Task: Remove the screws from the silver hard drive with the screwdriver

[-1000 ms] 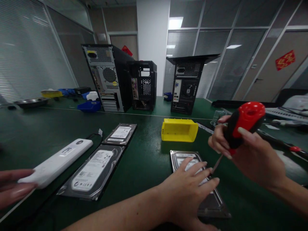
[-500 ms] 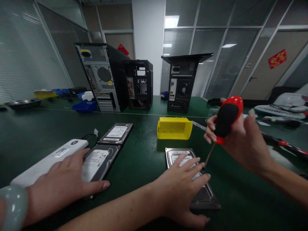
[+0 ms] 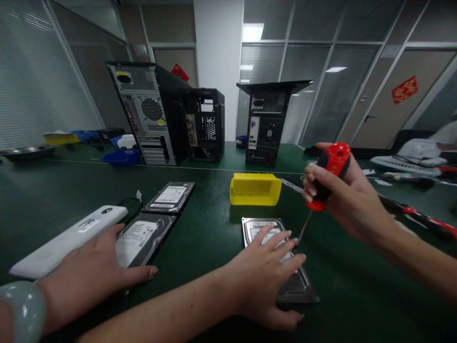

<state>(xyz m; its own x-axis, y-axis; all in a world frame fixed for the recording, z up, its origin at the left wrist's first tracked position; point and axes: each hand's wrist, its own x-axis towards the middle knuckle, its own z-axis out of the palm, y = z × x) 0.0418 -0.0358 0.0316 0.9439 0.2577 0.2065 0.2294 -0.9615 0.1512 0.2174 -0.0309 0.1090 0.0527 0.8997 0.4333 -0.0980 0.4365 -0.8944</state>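
Observation:
My left hand (image 3: 266,276) lies palm down with fingers spread across a hard drive (image 3: 299,288) on the table, covering its middle. My right hand (image 3: 342,190) is wrapped around the red and black handle of a screwdriver (image 3: 337,159), thumb along its side. The thin shaft slants down to the drive's right edge, close to my left fingertips. Whether the tip sits in a screw is hidden. Just beyond the drive, a yellow plastic bin (image 3: 255,176) rests on its side, its open face towards me.
Another person's hand (image 3: 89,271), with a pale bangle, rests by a white device (image 3: 71,238) and a second hard drive (image 3: 143,236); a third drive (image 3: 171,195) adjoins. Computer cases (image 3: 171,114) stand behind. At right lies a red-and-black tool (image 3: 424,219).
My right hand's thumb and fingers have closed around the screwdriver handle, which has turned. My left hand stays on the drive. The whole view has shifted slightly.

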